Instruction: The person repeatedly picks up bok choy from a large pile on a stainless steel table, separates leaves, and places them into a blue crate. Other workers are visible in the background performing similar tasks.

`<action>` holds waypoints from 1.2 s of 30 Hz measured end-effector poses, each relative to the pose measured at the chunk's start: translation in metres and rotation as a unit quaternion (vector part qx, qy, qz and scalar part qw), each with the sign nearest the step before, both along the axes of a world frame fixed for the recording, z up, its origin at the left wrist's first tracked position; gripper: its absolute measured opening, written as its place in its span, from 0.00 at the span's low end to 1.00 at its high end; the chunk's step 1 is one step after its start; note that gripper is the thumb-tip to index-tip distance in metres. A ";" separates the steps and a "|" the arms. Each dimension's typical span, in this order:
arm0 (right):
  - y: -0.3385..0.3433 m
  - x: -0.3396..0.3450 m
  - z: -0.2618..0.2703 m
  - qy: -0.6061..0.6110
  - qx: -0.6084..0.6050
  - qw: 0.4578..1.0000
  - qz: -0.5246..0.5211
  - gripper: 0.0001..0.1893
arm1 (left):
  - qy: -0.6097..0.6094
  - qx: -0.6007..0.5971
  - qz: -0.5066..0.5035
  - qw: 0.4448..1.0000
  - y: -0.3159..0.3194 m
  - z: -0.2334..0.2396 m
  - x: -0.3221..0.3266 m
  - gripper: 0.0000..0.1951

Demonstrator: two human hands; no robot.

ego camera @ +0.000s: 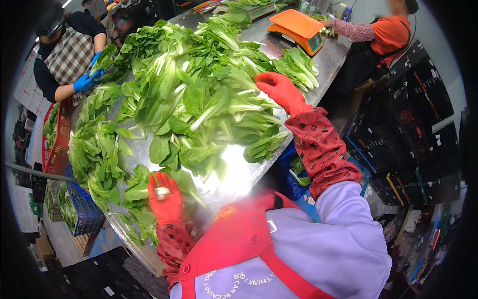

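Both my hands wear red rubber gloves with patterned red oversleeves. My left hand (164, 198) lies palm up at the near left of the metal table (129, 159), its fingers around the white stem end of a leafy green (138, 188). Stretched out to the right side of the heap, my right hand (278, 89) has its fingers bent beside leaves and stems; whether it grips one of them cannot be told. A large heap of leafy greens with white stems (201, 97) spreads between and beyond my hands. More greens (99, 149) line the table's left edge.
At the far left a person in blue gloves (85, 81) handles greens beside a red crate (59, 138). An orange scale (297, 28) stands at the back, near a co-worker in an orange top (390, 35). Black crates (407, 116) are stacked at right; a blue crate (80, 207) stands lower left.
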State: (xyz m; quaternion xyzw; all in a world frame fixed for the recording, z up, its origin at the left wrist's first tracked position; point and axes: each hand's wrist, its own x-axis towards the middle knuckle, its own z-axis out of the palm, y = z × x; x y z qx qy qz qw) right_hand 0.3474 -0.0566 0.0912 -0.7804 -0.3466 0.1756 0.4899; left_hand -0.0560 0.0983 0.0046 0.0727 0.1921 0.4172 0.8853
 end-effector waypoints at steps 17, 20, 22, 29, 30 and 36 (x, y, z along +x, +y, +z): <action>0.013 -0.016 -0.038 -0.365 0.079 0.926 -0.058 0.10 | -0.022 -0.024 -0.040 0.999 -0.016 0.000 0.014 0.19; 0.015 -0.030 -0.011 -0.361 0.191 0.909 -0.079 0.13 | 0.014 -0.026 -0.040 0.999 -0.021 0.000 0.016 0.19; 0.015 -0.046 -0.008 -0.242 0.249 0.932 -0.106 0.11 | 0.031 -0.028 -0.048 0.998 -0.026 0.000 0.020 0.19; 0.026 -0.130 -0.085 0.584 0.214 0.778 -0.082 0.15 | -0.004 -0.167 -0.085 0.982 -0.048 -0.004 0.044 0.18; 0.024 -0.140 -0.094 0.595 0.215 0.772 -0.060 0.15 | -0.001 -0.148 -0.097 0.984 -0.052 -0.005 0.046 0.20; 0.016 -0.176 -0.099 0.509 0.182 0.841 0.010 0.15 | 0.082 0.010 -0.143 0.986 -0.068 0.003 0.059 0.23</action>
